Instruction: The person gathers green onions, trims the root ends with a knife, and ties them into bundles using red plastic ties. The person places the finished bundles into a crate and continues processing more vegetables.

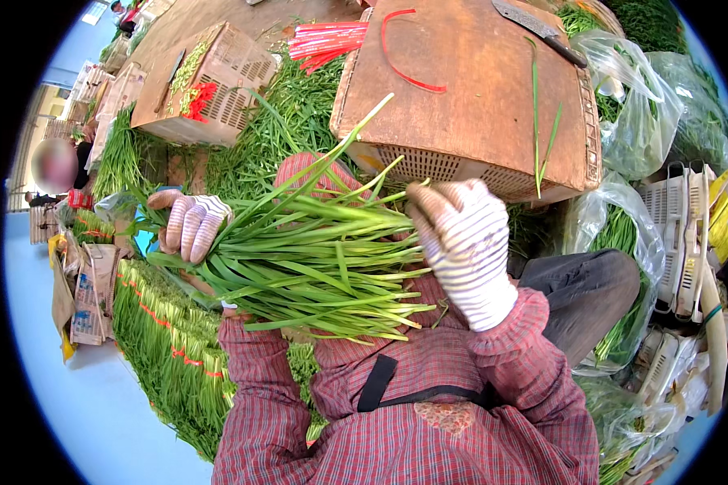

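A loose bundle of garlic chives (315, 248) lies across my lap, leaves to the left and pale stalk ends to the right. My left hand (195, 227), in a striped knit glove with stained fingers, is closed around its leafy end. At the stalk ends is my right hand (461, 242), gloved alike, its fingers bent over a few upper stalks. Its thumb is mostly hidden. Several stalks stick out above the rest, pointing up and right.
Before me stands an upturned crate with a wooden board (461, 103), bearing a cleaver (537, 27), a red strip (394, 57) and loose leaves. Red ties (327, 41) hang at its left corner. Tied chive bundles (164, 333) are at left; plastic bags (634, 109) at right. A person (57, 163) sits far left.
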`<state>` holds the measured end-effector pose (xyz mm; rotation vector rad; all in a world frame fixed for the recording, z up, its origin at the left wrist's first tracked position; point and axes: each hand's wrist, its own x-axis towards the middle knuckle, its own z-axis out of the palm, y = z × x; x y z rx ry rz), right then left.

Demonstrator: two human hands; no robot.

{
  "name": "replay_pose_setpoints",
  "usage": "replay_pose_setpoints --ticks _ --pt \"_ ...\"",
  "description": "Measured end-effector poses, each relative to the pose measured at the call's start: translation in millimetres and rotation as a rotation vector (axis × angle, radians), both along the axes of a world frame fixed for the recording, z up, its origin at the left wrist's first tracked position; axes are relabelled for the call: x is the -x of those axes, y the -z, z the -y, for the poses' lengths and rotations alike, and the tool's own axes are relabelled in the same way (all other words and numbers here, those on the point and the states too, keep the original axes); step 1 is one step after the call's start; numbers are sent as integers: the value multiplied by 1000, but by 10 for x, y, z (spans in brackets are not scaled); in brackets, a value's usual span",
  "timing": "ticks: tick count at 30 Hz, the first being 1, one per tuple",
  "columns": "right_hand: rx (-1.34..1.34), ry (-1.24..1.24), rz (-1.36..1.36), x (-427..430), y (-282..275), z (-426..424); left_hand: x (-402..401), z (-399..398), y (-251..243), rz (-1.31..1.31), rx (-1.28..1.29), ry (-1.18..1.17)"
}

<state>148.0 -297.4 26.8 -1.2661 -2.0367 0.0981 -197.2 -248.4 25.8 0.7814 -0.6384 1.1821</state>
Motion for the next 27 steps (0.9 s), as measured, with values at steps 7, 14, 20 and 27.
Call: replay_pose_setpoints --ticks 7,14,20,27 --pt "-66 -256 211 62 181 -473 31 -78 54 29 -50 54" --pt "52 -476 -45 201 484 -588 147 -151 83 -1 -171 92" --pt "422 -562 -724 85 355 -296 58 17 148 -1 3 -24" --pt "749 -56 -1313 -197 388 -177 138 -22 150 -39 -93 15"
